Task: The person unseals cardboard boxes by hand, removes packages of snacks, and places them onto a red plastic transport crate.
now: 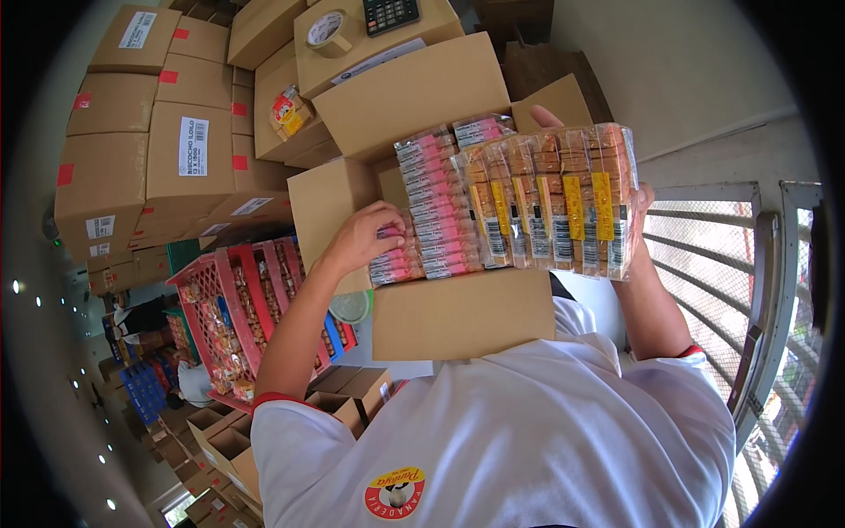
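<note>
An open cardboard box point(462, 317) stands before me with its flaps folded out. Columns of clear-wrapped biscuit packs point(442, 204) with pink labels fill part of it, edges up. My left hand point(370, 237) reaches in at the left, thumb and fingers around the edge of a pack in the nearest left column. A row of several clear packs of toasted biscuits point(548, 204), with yellow labels and barcodes, is tilted over the box's right side. My right hand point(643, 201) grips this row from its right end; most of that hand is hidden behind the packs.
Sealed cartons point(191, 158) are stacked at the left. A tape roll point(328, 33) and a calculator point(391, 14) lie on a carton behind the box. Pink crates point(218, 330) hold more packs. A louvred window point(700, 257) is at the right. Other people point(195, 383) are farther left.
</note>
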Tool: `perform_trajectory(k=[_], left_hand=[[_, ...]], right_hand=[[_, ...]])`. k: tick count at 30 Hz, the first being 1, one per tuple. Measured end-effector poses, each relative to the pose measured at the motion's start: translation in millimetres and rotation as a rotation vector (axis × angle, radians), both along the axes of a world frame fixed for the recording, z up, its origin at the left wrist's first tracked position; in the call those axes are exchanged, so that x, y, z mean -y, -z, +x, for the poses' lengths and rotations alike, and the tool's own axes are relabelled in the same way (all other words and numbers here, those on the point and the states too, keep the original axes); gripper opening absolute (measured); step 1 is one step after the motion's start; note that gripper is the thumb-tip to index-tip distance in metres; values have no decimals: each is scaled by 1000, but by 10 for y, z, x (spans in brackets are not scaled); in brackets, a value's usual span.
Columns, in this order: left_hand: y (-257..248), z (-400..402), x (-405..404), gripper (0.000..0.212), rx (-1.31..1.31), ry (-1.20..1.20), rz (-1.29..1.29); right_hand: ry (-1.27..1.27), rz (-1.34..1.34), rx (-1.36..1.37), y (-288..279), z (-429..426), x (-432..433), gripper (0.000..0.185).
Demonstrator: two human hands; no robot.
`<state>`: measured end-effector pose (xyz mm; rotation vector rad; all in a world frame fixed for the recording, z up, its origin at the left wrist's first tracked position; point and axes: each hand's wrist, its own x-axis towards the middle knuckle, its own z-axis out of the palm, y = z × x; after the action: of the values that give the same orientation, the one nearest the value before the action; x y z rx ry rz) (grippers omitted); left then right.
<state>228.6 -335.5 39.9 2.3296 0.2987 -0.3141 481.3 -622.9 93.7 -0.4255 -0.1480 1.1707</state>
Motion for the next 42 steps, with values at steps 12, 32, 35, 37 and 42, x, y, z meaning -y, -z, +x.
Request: perform_trajectory(k=[12,32,35,37,42], left_hand=[[43,4,23,11,20,0,90],[74,23,6,31,58,-56,108],[101,37,-5,46,20,-50,173],[140,42,-29,55,6,-36,195],[148,121,91,55,-47,-74,307]], right_hand=[[-33,11,26,48,14,12,135],[-26,27,21,82,4,-4,133],[-16,24,24,56,-1,3,133],[-12,16,27,79,6,5,133],[-31,11,14,25,1,-8,134]])
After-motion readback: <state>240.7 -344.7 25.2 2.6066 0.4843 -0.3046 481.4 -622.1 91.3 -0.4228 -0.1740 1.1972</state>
